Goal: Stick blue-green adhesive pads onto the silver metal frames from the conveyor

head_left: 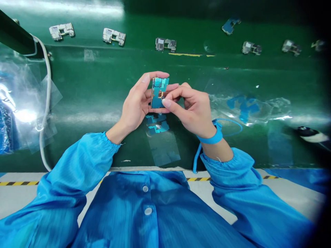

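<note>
A small blue circuit board [158, 93] is held upright over the green table [98, 89]. My left hand [137, 103] grips its left edge, index finger over the top and thumb below. My right hand [192, 108] pinches its right side, thumb pressed on the board's face. A blue strap [212, 137] with a coiled cord circles my right wrist. Under the hands lies another blue board [157, 124] on a clear plastic film [165, 148].
Several metal-shielded boards [113, 36] lie in a row along the far side of the table, with one blue board [230, 24]. Clear plastic bags [20, 103] and a white cable [46, 103] are at left. More film with a blue part [244, 106] lies right.
</note>
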`<state>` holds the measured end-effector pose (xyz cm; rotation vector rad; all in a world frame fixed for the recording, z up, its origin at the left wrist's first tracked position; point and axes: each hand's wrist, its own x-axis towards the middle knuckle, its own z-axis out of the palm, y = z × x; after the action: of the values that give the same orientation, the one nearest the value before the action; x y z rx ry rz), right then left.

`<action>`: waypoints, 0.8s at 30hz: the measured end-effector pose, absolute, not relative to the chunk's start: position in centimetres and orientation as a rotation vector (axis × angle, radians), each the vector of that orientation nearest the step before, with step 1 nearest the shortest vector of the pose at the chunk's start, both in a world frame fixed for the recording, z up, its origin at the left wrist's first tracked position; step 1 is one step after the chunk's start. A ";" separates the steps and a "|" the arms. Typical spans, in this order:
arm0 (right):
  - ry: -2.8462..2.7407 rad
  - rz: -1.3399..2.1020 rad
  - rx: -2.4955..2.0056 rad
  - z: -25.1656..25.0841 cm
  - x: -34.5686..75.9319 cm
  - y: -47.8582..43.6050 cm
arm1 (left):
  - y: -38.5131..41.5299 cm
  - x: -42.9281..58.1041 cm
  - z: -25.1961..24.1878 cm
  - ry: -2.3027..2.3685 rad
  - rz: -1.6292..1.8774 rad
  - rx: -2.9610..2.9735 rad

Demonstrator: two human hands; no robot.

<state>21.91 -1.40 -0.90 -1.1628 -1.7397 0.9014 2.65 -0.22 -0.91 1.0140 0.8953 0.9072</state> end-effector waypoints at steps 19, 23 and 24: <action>-1.724 0.901 -1.168 -0.8 21.8 -1.4 | -0.2 2.6 -1.0 0.857 0.903 1.018; -1.726 0.910 -1.179 -0.8 21.8 -1.4 | -0.2 2.6 -1.1 0.846 0.909 0.999; -1.726 0.912 -1.178 -0.8 21.8 -1.4 | -0.2 2.5 -1.2 0.849 0.911 1.007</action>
<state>21.84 -1.41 -0.82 -1.1779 -1.7264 0.9116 2.55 -0.22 -1.16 1.0066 0.8492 0.9109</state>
